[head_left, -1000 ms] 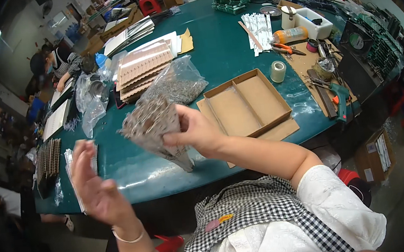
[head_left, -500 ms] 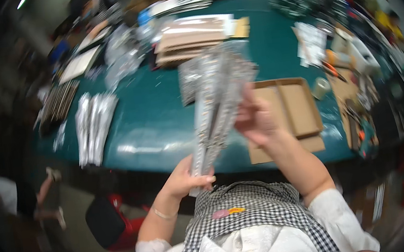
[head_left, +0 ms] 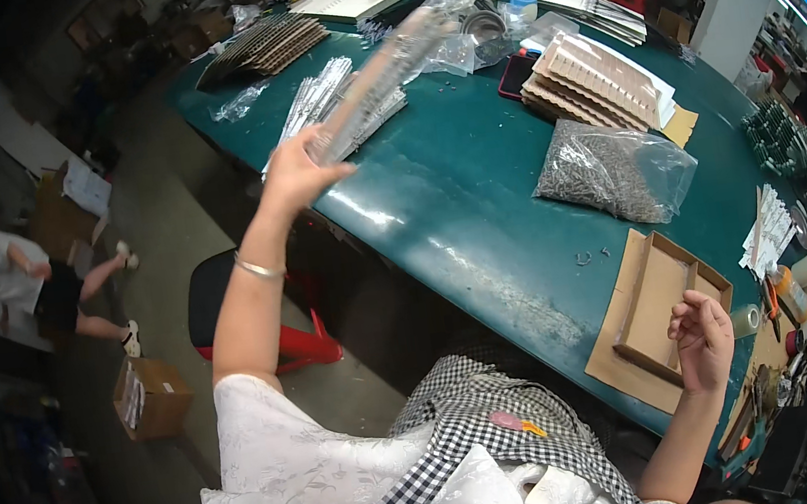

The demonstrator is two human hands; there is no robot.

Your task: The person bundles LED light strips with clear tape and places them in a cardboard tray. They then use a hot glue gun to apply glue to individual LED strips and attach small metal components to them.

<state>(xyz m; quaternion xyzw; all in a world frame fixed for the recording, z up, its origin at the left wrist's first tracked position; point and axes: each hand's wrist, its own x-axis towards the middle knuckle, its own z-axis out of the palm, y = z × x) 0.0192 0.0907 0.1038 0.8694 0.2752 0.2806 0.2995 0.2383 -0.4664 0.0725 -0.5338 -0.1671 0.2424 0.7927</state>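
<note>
My left hand [head_left: 299, 176] is closed round one end of a bundle of long silvery strips [head_left: 374, 89], blurred by motion. The bundle slants up and away over a pile of similar silver strips [head_left: 323, 91] near the table's left edge. Whether it touches the pile I cannot tell. On the other side, my right hand [head_left: 705, 341] is raised by the near edge of a shallow cardboard tray [head_left: 665, 285]. Its fingers are loosely curled and a little apart, with nothing visible in them. A clear bag of small metal parts [head_left: 610, 171] lies beyond the tray.
The green table [head_left: 417, 200] also bears stacked brown cardboard pieces [head_left: 594, 77], a ribbed brown stack [head_left: 262, 46] and white-topped boards [head_left: 348, 3]. Bottles [head_left: 789, 290] and hand tools crowd the right edge. A red stool [head_left: 304, 340] stands left of me. Another person [head_left: 17, 264] is farther left.
My view has turned left. My left hand has carried the strips leftward, over the pile. My right hand has come away from the strips and is now beside the tray.
</note>
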